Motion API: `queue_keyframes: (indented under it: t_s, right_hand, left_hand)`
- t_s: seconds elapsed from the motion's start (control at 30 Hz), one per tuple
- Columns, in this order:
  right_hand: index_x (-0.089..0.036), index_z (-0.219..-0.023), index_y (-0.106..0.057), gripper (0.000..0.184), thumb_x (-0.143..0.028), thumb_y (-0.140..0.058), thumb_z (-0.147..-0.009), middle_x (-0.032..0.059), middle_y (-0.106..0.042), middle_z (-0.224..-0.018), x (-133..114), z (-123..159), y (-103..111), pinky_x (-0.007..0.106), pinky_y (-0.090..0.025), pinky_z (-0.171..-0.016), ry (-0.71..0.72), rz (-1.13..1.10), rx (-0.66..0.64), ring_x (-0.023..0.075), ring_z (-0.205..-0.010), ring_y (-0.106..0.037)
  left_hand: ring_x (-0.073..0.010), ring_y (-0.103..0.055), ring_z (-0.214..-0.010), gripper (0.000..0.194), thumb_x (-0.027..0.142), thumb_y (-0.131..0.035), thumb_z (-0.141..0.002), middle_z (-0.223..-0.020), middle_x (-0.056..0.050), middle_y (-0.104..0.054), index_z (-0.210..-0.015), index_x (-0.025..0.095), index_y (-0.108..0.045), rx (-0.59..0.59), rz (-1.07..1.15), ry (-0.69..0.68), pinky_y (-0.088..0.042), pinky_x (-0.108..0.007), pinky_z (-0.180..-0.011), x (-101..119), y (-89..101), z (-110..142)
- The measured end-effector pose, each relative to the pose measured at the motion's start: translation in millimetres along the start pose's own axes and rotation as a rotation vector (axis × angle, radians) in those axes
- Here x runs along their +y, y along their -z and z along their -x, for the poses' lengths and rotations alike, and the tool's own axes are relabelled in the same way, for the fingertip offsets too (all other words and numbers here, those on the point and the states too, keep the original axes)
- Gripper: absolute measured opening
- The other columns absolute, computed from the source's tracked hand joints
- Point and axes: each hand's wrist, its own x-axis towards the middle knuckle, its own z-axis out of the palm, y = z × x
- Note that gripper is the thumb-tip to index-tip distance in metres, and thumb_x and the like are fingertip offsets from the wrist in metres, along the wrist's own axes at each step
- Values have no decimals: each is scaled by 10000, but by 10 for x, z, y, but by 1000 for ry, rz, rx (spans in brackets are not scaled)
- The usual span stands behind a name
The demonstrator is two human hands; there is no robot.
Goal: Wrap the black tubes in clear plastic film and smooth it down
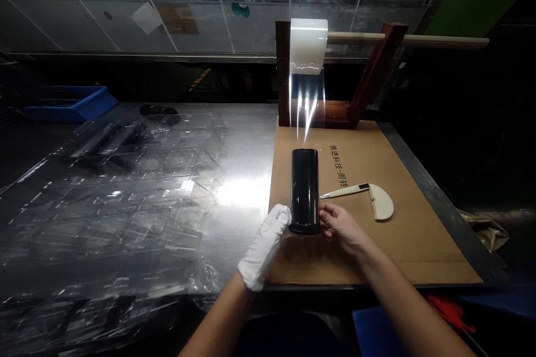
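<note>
While the right hand [337,225] holds the cylinder [305,192], near-edge cardboard [318,270] lies bare

1. Cylinder [305,191]: glossy black, streaked with pale glints.
2. Glove [260,251]: plain white.
3. Film roll [309,44] up there: milky white.
4. Wooden stand [374,75]: reddish-brown.
5. Cardboard sheet [355,240]: tan, black characters.
6. Bin [90,103] over there: blue.
</note>
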Motion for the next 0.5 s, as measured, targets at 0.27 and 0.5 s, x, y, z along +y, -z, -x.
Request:
queue_keyframes:
  t_s: [0.27,0.5]
  right_hand:
    - [-174,-866,-630,431,-508,-777,-638,-35,-530,-671,46,137,-106,166,-353,-410,1,-247,-5,33,-451,-395]
    - [-176,-843,-696,368,-376,-849,-574,-58,-499,-567,125,128,-179,147,-217,-369,19,-345,61,14,-418,-275]
  left_hand:
    - [-145,-447,-761,211,378,-439,-916,-818,-1,-470,-797,208,-477,20,60,-28,-439,-313,-760,-87,12,-25]
    - [-149,-477,-799,229,392,-390,-937,-831,12,-487,-834,210,-483,1,-109,-29,-426,-317,-792,-26,9,25]
